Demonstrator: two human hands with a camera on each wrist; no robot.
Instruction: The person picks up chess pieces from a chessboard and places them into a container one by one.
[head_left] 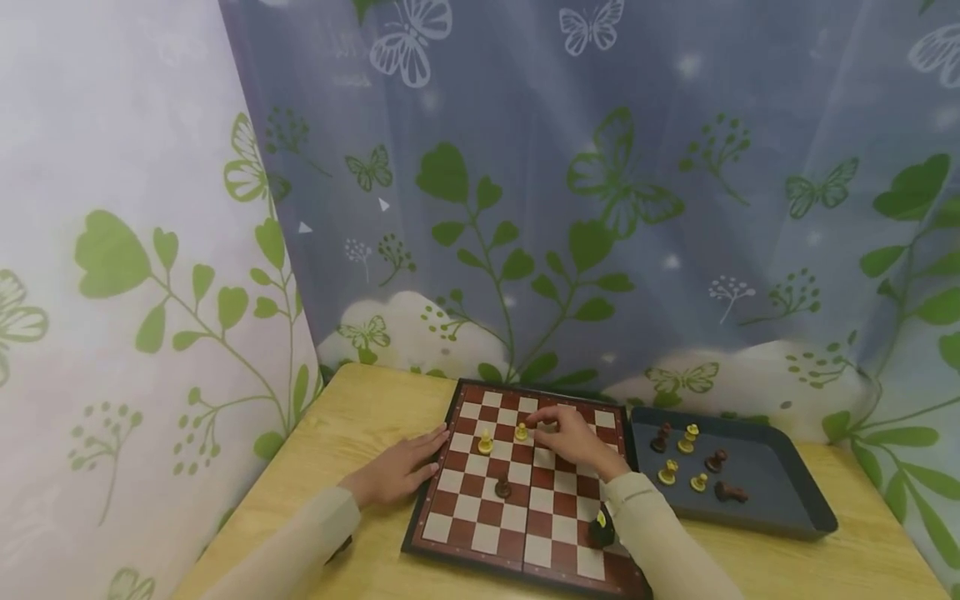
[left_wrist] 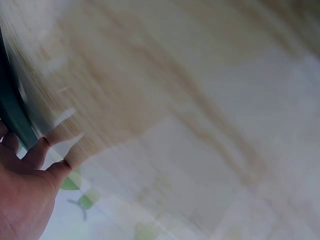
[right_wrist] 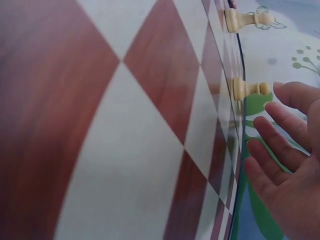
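Observation:
A red-and-white chessboard [head_left: 491,512] lies on the table. Over its far half is my right hand [head_left: 570,435], fingers extended and loosely bent. Right beside those fingertips stands a pale yellow pawn [head_left: 521,432]; in the right wrist view, a fingertip is close to the pawn's head [right_wrist: 264,88], with nothing gripped. Another yellow chess piece [head_left: 486,442] stands to its left, and a dark chess piece [head_left: 503,487] stands nearer me. My left hand [head_left: 397,471] rests at the board's left edge, fingers spread; the left wrist view shows its fingertips [left_wrist: 42,145] by the dark rim.
Right of the board sits a dark grey tray [head_left: 787,508] with several chess pieces, including a yellow crowned piece [head_left: 687,438] and a dark piece [head_left: 731,492] on its side. The wooden table [head_left: 315,450] meets a patterned curtain [head_left: 480,208] behind.

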